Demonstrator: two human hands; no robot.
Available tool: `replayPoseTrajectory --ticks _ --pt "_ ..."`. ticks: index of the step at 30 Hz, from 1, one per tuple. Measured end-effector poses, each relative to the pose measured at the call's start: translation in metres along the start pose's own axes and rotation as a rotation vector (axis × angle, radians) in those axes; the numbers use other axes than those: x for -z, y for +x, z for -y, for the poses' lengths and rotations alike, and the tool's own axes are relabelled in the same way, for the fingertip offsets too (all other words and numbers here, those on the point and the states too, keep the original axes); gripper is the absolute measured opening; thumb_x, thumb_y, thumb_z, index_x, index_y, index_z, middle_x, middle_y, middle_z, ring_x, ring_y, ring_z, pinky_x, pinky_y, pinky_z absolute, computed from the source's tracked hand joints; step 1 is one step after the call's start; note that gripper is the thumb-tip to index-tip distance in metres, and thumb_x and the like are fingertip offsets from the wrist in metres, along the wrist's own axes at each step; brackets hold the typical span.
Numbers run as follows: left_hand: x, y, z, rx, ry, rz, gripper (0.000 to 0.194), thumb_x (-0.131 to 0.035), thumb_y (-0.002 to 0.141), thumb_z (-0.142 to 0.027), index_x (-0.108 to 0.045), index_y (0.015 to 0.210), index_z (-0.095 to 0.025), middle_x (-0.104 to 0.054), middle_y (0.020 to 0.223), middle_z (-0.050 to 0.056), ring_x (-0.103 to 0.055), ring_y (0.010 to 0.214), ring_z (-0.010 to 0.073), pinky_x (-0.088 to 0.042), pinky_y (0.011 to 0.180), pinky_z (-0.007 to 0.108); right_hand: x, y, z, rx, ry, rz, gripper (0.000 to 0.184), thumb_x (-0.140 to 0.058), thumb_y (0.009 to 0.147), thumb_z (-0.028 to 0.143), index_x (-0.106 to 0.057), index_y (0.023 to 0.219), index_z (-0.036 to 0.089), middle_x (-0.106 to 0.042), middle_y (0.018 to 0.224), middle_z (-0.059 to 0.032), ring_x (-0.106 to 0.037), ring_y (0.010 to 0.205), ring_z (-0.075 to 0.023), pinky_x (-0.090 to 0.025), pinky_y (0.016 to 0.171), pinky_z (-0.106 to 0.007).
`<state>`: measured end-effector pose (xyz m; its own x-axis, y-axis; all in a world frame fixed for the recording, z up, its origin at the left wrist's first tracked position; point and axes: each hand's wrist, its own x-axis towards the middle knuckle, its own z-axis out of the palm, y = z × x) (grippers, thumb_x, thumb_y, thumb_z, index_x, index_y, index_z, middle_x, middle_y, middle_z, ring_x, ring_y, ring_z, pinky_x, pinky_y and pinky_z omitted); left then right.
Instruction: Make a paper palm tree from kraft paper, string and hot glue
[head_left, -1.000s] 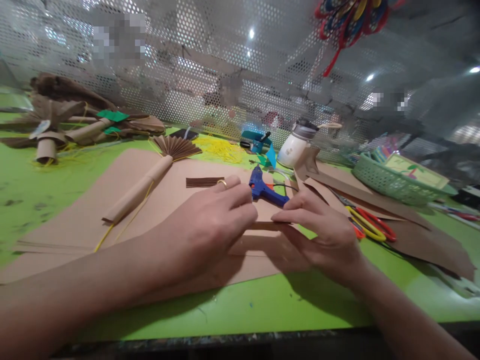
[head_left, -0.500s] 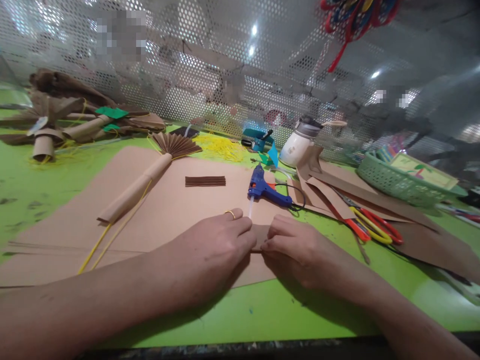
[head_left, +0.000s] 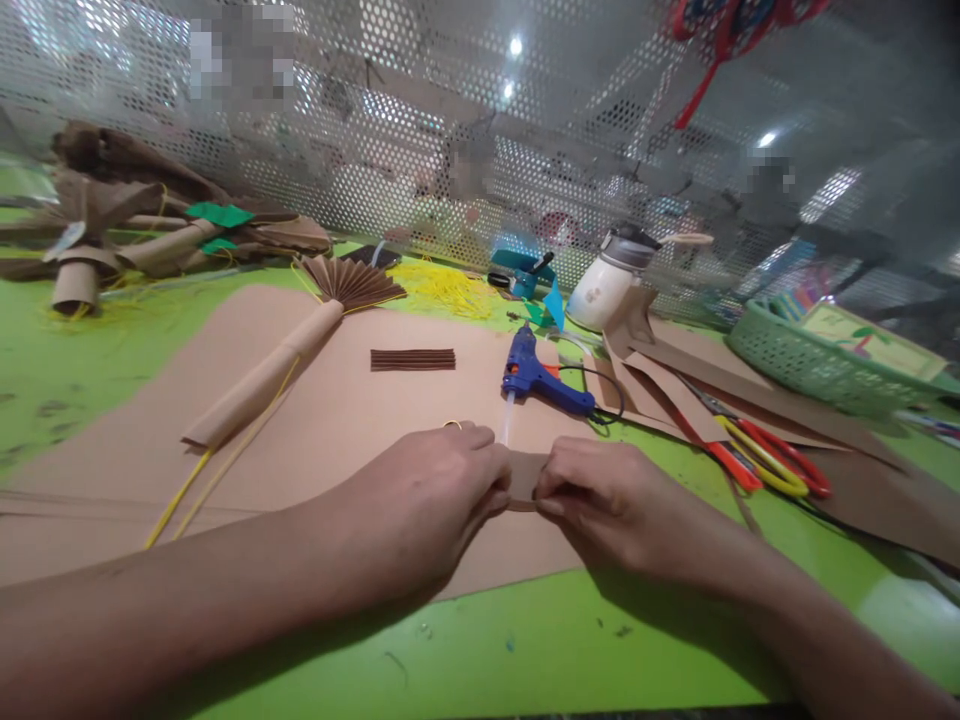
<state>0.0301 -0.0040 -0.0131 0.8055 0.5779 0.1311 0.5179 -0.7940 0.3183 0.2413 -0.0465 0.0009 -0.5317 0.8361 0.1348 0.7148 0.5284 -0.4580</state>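
Observation:
A small piece of brown paper (head_left: 525,480) with a folded near edge lies between my hands. My left hand (head_left: 442,490), with a ring on one finger, pinches its left end; my right hand (head_left: 600,490) pinches its right end. Both hands rest low over the large brown paper sheets (head_left: 315,430). Just beyond them a blue glue gun (head_left: 529,375) lies with a clear glue stick (head_left: 508,418) sticking out toward my left hand. A pleated brown paper strip (head_left: 412,359) sits flat on the sheets, and a rolled paper tube with a pleated fan (head_left: 277,365) lies to the left.
On the right are red and yellow scissors handles (head_left: 780,455), brown paper scraps (head_left: 697,345) and a green basket (head_left: 825,355). A white bottle (head_left: 609,280) stands at the back beside yellow shredded paper (head_left: 446,287). More paper tubes (head_left: 75,285) lie at far left before a perforated screen (head_left: 420,140).
Both hands have come down and nearer to me, lowering the small paper onto the sheets. The pleated strip and the glue stick are now uncovered. The view has shifted slightly.

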Motion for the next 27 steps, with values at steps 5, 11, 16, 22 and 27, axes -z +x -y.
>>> replayPoseTrajectory --ticks 5,11,16,22,27 --pt "0.004 0.002 -0.001 0.018 -0.006 0.025 0.026 -0.04 0.092 -0.023 -0.058 0.076 -0.017 -0.057 0.077 0.004 -0.05 0.068 0.0157 -0.037 0.059 0.027 0.002 0.001 0.0 -0.037 0.016 0.032 0.013 -0.056 0.086 0.011 -0.055 0.074 0.017 -0.054 0.073 0.0006 -0.048 0.066 -0.0107 -0.036 0.06 -0.022" --pt "0.007 0.001 -0.001 0.104 -0.001 0.009 0.023 -0.044 0.09 -0.029 -0.057 0.074 -0.019 -0.059 0.073 0.003 -0.05 0.062 0.0156 -0.033 0.055 0.027 0.004 0.003 0.001 -0.09 0.023 0.045 0.014 -0.054 0.085 0.011 -0.057 0.072 0.017 -0.056 0.071 0.0 -0.048 0.064 -0.0112 -0.036 0.059 -0.023" --pt "0.007 -0.001 0.001 0.103 0.011 -0.015 0.024 -0.045 0.089 -0.033 -0.055 0.072 -0.019 -0.059 0.071 0.002 -0.05 0.061 0.0156 -0.032 0.055 0.027 0.005 0.004 0.001 -0.134 0.041 0.043 0.011 -0.057 0.084 0.015 -0.059 0.073 0.016 -0.057 0.07 0.0005 -0.047 0.062 -0.0112 -0.037 0.058 -0.023" --pt "0.016 0.0 -0.006 0.131 0.036 0.009 0.024 -0.043 0.089 -0.033 -0.055 0.073 -0.02 -0.059 0.07 0.002 -0.048 0.055 0.0147 -0.028 0.05 0.026 0.006 0.008 0.002 -0.211 0.079 0.061 0.012 -0.058 0.082 0.017 -0.058 0.07 0.016 -0.055 0.066 0.0014 -0.046 0.06 -0.0111 -0.036 0.056 -0.023" --pt "0.016 0.0 -0.006 0.117 0.079 0.009 0.028 -0.039 0.091 -0.035 -0.055 0.074 -0.02 -0.06 0.07 0.004 -0.05 0.056 0.0164 -0.028 0.05 0.028 0.007 0.01 -0.001 -0.278 0.085 0.102 0.014 -0.058 0.082 0.022 -0.059 0.07 0.015 -0.056 0.066 0.0009 -0.046 0.06 -0.0115 -0.036 0.055 -0.023"
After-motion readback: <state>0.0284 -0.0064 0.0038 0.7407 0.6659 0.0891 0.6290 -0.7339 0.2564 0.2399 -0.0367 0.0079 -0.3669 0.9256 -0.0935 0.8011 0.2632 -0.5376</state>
